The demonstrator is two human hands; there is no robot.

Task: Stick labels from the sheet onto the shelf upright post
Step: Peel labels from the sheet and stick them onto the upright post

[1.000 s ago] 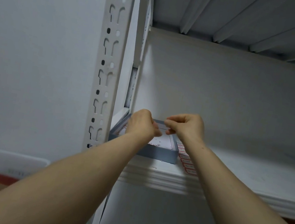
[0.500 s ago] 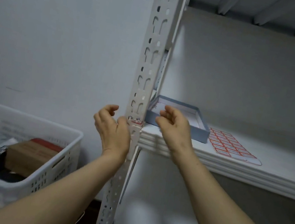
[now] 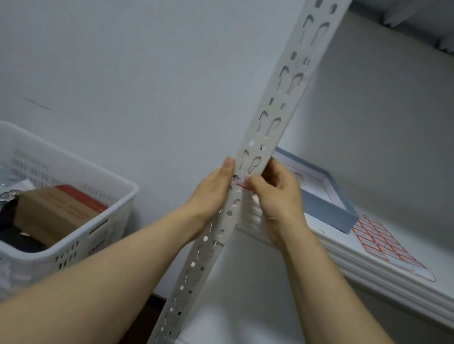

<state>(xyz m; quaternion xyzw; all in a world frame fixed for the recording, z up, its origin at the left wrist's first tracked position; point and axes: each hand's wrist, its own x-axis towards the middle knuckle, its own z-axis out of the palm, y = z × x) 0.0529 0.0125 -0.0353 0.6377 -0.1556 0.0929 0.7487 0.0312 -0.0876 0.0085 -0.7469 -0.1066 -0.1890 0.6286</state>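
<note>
Both hands had closed on the upright post (image 3: pixel 272 113) since half a second earlier, the right hand (image 3: pixel 275 201) having left the space in front of the blue box (image 3: pixel 332 205). The left hand (image 3: pixel 213 190) lay flat, fingers straight, against the post's left edge. The right hand's thumb pressed a red-edged label (image 3: pixel 239 183) onto the post's front face, at centre frame, while its fingers curled round the right edge. Bare wall and open room stood left of the post, down to a white basket (image 3: pixel 78 249) at lower left. The basket held a brown carton (image 3: pixel 61 211) beside dark and silvery packets. On the shelf (image 3: pixel 410 292) at right, the shallow box sat just beside the post, close to the front edge; its white inside was too blurred to tell any contents. The label sheet (image 3: pixel 382 244) lay flat just right of the box, its near corner close to the shelf's front edge.
</note>
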